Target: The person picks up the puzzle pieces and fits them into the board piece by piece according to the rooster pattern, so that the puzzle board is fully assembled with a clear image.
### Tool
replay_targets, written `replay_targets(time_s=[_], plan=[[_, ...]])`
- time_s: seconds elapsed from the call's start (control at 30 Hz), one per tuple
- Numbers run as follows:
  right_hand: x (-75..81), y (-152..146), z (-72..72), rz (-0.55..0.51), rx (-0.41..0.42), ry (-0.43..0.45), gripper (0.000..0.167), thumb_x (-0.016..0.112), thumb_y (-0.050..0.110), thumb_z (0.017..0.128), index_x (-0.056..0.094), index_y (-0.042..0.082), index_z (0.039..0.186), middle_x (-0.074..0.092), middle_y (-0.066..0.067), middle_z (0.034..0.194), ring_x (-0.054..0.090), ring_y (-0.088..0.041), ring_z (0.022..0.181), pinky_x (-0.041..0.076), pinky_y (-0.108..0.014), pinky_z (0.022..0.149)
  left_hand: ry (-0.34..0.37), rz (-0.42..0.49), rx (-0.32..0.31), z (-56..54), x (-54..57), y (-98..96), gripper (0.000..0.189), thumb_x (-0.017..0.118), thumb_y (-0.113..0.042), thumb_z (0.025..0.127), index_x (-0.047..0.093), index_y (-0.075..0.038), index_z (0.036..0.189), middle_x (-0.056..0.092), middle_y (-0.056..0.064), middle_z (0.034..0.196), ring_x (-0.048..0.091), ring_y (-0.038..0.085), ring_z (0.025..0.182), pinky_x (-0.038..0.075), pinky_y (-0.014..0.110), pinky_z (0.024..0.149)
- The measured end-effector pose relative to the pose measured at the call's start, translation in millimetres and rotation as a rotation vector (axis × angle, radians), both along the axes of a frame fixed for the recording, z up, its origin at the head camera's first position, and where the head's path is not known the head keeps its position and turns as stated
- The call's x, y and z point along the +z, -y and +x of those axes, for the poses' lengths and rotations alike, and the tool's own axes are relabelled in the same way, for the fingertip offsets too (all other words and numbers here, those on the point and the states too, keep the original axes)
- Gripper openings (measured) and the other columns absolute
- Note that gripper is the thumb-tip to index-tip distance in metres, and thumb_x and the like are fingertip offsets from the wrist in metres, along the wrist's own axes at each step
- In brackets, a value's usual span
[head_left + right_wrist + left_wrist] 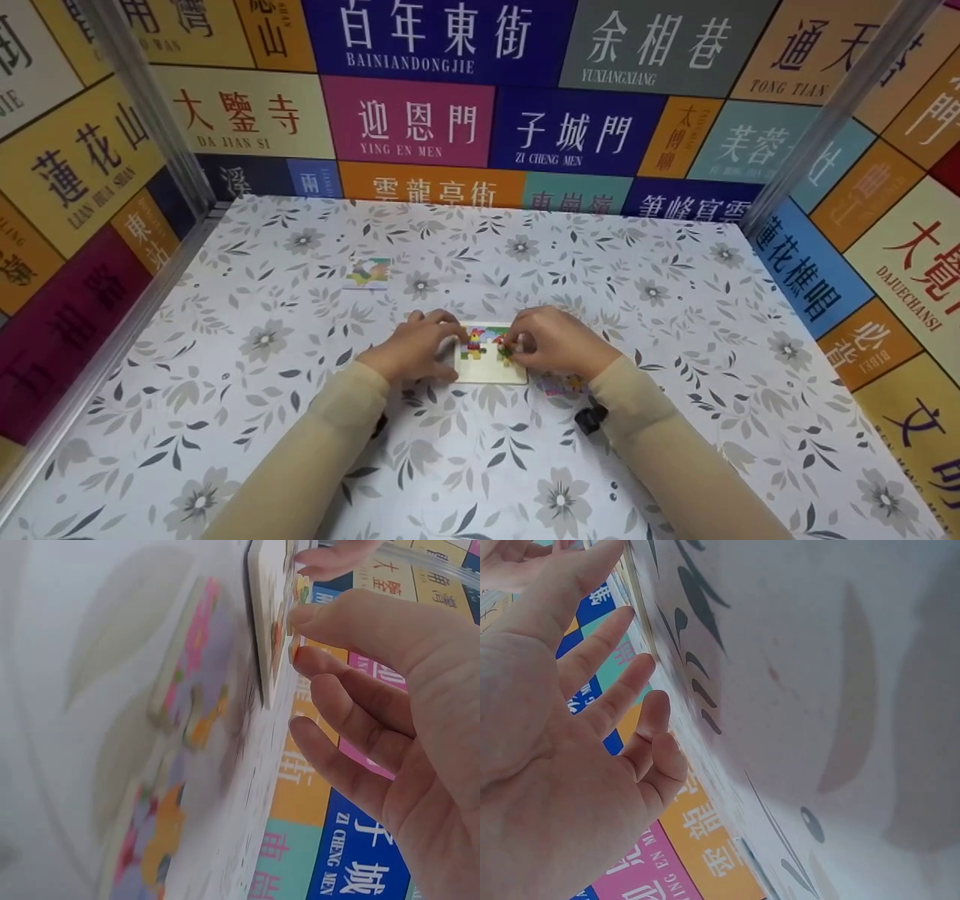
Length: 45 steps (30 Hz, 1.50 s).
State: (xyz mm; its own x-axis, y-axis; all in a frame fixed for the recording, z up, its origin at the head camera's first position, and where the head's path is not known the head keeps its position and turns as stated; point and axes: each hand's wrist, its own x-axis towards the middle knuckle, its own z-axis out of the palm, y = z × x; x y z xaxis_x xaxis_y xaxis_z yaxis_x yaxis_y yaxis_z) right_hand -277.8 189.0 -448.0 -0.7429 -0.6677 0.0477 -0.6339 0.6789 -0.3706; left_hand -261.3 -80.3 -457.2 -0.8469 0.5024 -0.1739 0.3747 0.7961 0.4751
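A small pale puzzle board (491,373) lies on the table, its upper part partly covered with colourful jigsaw pieces (474,342). My right hand (559,341) pinches a small puzzle piece (294,651) between thumb and index finger over the board's right side. Its other fingers curve loosely in the right wrist view. At the board's left edge rests my left hand (420,349), its fingers spread and relaxed in the left wrist view (577,712). Loose puzzle pieces (199,660) lie beside the board, partly hidden under my right wrist in the head view.
Farther back on the left lies a colourful picture square (367,273). A floral-patterned cloth (420,465) covers the table. Panels with large printed characters (412,124) stand behind and on both sides, with clear upright edges at the corners.
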Motion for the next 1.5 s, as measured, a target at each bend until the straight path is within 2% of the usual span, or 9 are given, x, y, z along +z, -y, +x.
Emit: replay_targets(time_s=[0.13,0.3,0.53,1.23,1.5], plan=[[2.1,7.5,-0.1,0.022,-0.013,0.017,0.017,0.078,0.017,0.088,0.081,0.019,0.104,0.072,0.003,0.098,0.066,-0.017,0.08,0.054,-0.031,0.072,0.0,0.004,-0.004,-1.0,-1.2,0.0,0.052,0.087,-0.029,0.083,0.068,-0.028,0.131,0.049,0.001,0.151,0.043,0.033,0.133,0.039,0.054,0.111],[0.0,16.1,-2.1,0.045,0.005,-0.015,0.016,0.078,0.017,0.087,0.082,0.019,0.102,0.072,0.005,0.098,0.066,-0.013,0.085,0.056,-0.032,0.08,-0.005,0.011,-0.006,-0.8,-2.1,1.1,0.052,0.087,-0.028,0.083,0.068,-0.027,0.131,0.049,0.001,0.151,0.043,0.033,0.132,0.039,0.053,0.111],[-6.9,24.4,-7.0,0.072,0.067,-0.092,0.021,0.074,0.009,0.084,0.083,0.019,0.1,0.072,0.006,0.096,0.065,-0.011,0.084,0.056,-0.031,0.08,-0.088,0.018,-0.056,1.5,-1.9,1.8,0.052,0.088,-0.026,0.081,0.068,-0.02,0.129,0.051,0.011,0.149,0.047,0.041,0.126,0.043,0.06,0.105],[-9.8,26.9,-4.0,0.09,0.06,-0.093,0.018,0.075,0.015,0.088,0.083,0.019,0.104,0.071,0.004,0.102,0.063,-0.012,0.086,0.055,-0.032,0.078,-0.039,0.008,-0.044,-0.7,-2.6,2.1,0.055,0.086,-0.029,0.083,0.066,-0.021,0.133,0.049,0.007,0.15,0.046,0.037,0.128,0.041,0.055,0.107],[-9.6,25.0,-2.4,0.05,0.083,-0.099,0.019,0.076,0.01,0.088,0.084,0.017,0.103,0.071,0.003,0.098,0.062,-0.013,0.083,0.054,-0.032,0.077,-0.083,0.033,-0.061,-0.8,-5.5,3.5,0.051,0.086,-0.026,0.083,0.067,-0.021,0.131,0.052,0.008,0.148,0.048,0.039,0.123,0.043,0.058,0.103]])
